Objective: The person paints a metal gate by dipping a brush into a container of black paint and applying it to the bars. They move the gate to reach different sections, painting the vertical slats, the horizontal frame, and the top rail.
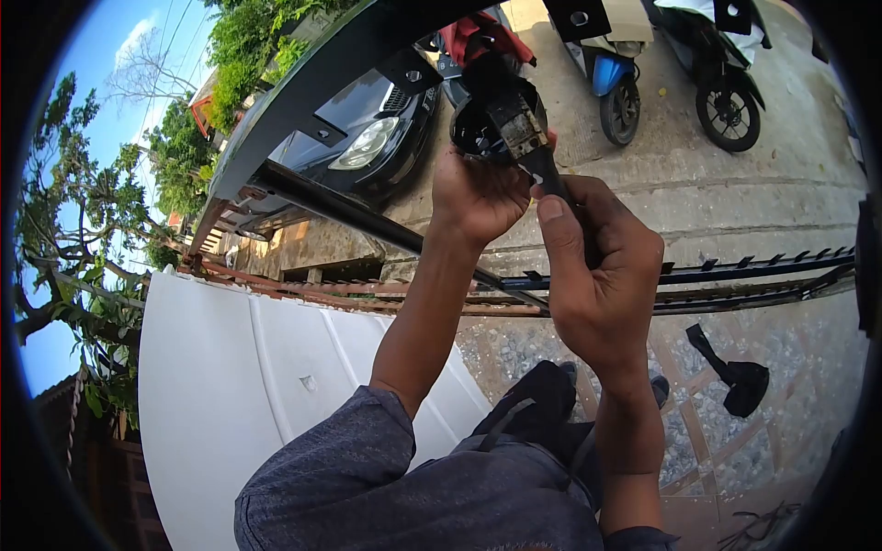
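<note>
My left hand is raised in front of me, with its fingers curled up around a small dark paint can. In my right hand is the handle of a paintbrush, pinched between thumb and fingers. The brush slants up across the mouth of the can. Its ferrule is smeared with paint, and its dark bristles overlap the can's far rim. A black metal frame with drilled tabs curves just beyond my hands.
A black bar slants below the frame, and a spiked railing crosses ahead. At left stands a white panel. A dark car and motorbikes are parked beyond. A black object lies on the tiled floor.
</note>
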A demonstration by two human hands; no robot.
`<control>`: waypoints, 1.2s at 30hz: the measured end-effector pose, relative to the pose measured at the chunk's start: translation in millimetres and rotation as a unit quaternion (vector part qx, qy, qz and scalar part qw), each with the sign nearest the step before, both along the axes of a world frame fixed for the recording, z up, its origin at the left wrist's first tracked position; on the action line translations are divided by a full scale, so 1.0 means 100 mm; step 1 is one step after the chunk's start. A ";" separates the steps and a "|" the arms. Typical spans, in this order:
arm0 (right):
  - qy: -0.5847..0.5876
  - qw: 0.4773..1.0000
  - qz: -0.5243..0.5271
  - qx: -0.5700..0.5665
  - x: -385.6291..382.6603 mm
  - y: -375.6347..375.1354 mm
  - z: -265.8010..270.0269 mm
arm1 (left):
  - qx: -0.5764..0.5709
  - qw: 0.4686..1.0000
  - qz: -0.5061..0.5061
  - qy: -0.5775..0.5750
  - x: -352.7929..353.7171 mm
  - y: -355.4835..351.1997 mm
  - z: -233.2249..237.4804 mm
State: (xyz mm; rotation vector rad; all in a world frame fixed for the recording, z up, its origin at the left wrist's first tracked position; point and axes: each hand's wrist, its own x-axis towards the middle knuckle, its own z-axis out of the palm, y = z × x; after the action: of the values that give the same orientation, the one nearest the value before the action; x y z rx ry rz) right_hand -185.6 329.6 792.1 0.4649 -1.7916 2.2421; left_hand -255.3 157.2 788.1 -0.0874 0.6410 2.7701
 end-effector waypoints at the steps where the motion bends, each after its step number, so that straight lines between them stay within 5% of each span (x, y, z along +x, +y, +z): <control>1: 0.038 0.999 -0.010 0.001 -0.03 -0.13 0.02 | -0.010 1.000 0.017 -0.004 0.04 -0.06 0.00; 8: 0.017 0.994 -0.021 0.107 -0.04 -0.48 -0.04 | 0.003 0.997 0.063 0.050 0.13 -0.59 -0.11; 15: 0.149 0.984 0.027 0.089 -0.10 -1.17 0.18 | 0.041 0.995 0.093 -0.007 0.48 -0.91 -0.01; 19: 0.054 0.993 0.032 0.100 -0.03 -1.18 -0.02 | -0.019 0.989 0.143 0.008 0.48 -1.09 -0.05; 27: 0.113 0.988 0.098 0.041 0.11 -1.41 0.02 | -0.190 0.925 0.327 -0.032 0.96 -0.84 -0.02; 32: -0.020 0.964 0.244 -0.101 0.05 -1.77 0.12 | -0.074 0.956 0.281 0.035 1.19 -1.02 -0.31; 36: -0.007 0.955 0.269 -0.128 0.07 -2.18 0.33 | 0.058 0.979 0.188 -0.053 1.33 -1.40 -0.53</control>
State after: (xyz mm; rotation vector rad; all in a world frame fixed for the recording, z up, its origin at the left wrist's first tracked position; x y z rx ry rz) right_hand -178.5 111.2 825.0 0.9782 -1.4689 2.7871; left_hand -122.4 17.2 735.0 -0.3653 0.4726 3.1309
